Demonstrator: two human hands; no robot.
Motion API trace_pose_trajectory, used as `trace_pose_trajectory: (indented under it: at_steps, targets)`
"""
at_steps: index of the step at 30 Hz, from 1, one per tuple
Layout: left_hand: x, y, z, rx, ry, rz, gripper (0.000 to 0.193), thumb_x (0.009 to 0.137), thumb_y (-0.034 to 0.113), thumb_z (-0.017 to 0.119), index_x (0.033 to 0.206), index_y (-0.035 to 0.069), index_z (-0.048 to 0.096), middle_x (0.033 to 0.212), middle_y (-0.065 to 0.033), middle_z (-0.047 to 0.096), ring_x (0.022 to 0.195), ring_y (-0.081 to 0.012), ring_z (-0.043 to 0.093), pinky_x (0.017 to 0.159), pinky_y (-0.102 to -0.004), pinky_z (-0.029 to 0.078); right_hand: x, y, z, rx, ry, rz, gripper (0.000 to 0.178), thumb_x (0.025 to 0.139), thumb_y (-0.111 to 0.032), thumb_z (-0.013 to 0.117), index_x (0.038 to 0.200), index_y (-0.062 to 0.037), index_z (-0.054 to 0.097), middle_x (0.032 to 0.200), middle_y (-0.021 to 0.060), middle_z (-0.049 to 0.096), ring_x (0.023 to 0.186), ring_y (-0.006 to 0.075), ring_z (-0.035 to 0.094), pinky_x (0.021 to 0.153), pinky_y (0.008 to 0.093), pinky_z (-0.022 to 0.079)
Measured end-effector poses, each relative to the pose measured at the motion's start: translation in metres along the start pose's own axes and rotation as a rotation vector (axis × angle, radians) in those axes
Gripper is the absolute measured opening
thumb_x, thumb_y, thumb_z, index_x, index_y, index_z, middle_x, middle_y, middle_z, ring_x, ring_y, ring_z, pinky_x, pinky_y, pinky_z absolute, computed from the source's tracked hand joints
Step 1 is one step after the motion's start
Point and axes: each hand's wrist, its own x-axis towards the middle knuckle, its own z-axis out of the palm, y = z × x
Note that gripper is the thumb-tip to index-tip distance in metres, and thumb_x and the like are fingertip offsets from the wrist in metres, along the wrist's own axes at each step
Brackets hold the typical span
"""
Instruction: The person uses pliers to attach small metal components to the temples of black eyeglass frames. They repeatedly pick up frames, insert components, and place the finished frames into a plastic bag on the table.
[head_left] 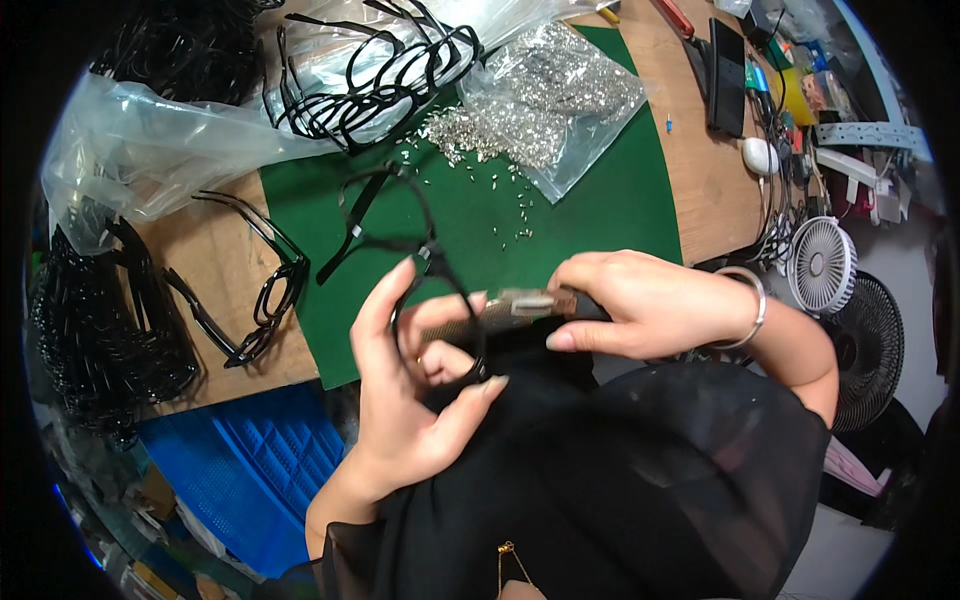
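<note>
My left hand [395, 410] pinches a black eyeglass frame [434, 264] by the rim at its near end, between thumb and fingers. The frame stands tilted over the front of the green mat [600, 215], with small silvery bits showing on it. My right hand [625, 300] is closed round the dark handle of a tool. The tool's blurred metal-and-brown head [535, 303] points left, toward the rim and my left fingers. I cannot make out the tool's kind, or whether it touches the frame.
Small silvery metal pieces [470, 135] spill from a clear plastic bag [590, 90]. Black eyeglass frames pile up [370, 105] at the back, and one pair [268, 300] lies left. A phone [726, 78], white fan [822, 262] and cables stand right. A blue basket [250, 450] is below left.
</note>
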Motion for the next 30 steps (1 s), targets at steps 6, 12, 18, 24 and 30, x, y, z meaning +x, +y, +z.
trace_pose_trajectory:
  at_steps: [6,12,18,24,30]
  targets:
    - [-0.018,-0.021,0.002,-0.124,-0.014,0.146,0.076,0.075,-0.012,0.052,0.132,0.011,0.007,0.112,-0.0234,0.046,0.071,-0.0130,0.055,0.064,-0.0260,0.049,0.036,0.034,0.021,-0.210,0.467,0.094,0.017,0.074,-0.014,0.060,0.082,-0.0004,0.052,0.074,0.0174,0.056,0.074,0.0341,0.056,0.065,0.0397,0.045]
    - [-0.026,-0.010,0.005,-0.362,0.020,-0.215,0.107,0.062,-0.015,0.062,0.137,0.020,-0.006,0.117,-0.0168,0.044,0.095,-0.0241,0.056,0.081,-0.0346,0.047,0.058,0.052,0.035,-0.329,0.542,-0.058,0.016,0.070,-0.008,0.063,0.081,-0.0027,0.052,0.072,0.0129,0.052,0.068,0.0313,0.053,0.060,0.0371,0.042]
    - [-0.022,-0.014,0.000,-0.440,-0.010,-0.335,0.015,0.089,0.007,0.045,0.103,0.001,0.039,0.102,-0.0116,0.051,0.090,-0.0138,0.055,0.079,-0.0268,0.043,0.060,0.048,0.033,-0.508,0.429,-0.098,0.018,0.067,-0.008,0.061,0.081,-0.0021,0.051,0.072,0.0122,0.050,0.069,0.0303,0.053,0.062,0.0377,0.043]
    - [-0.023,-0.022,0.017,-0.140,0.158,-0.229,0.033,0.087,0.000,0.047,0.116,-0.007,0.032,0.091,-0.0128,0.059,0.073,-0.0139,0.061,0.068,-0.0223,0.048,0.037,0.002,0.031,0.053,0.490,-0.023,0.010,0.074,-0.006,0.059,0.077,-0.0010,0.052,0.069,0.0127,0.052,0.064,0.0273,0.054,0.058,0.0351,0.043]
    - [-0.017,-0.024,0.033,-0.167,0.206,-0.067,0.046,0.083,-0.008,0.047,0.123,-0.007,0.026,0.101,-0.0146,0.053,0.083,-0.0157,0.060,0.073,-0.0237,0.048,0.040,-0.024,0.063,0.718,0.572,-0.071,0.012,0.085,-0.009,0.056,0.086,-0.0008,0.047,0.069,0.0036,0.054,0.049,0.0029,0.050,0.041,0.0171,0.038]
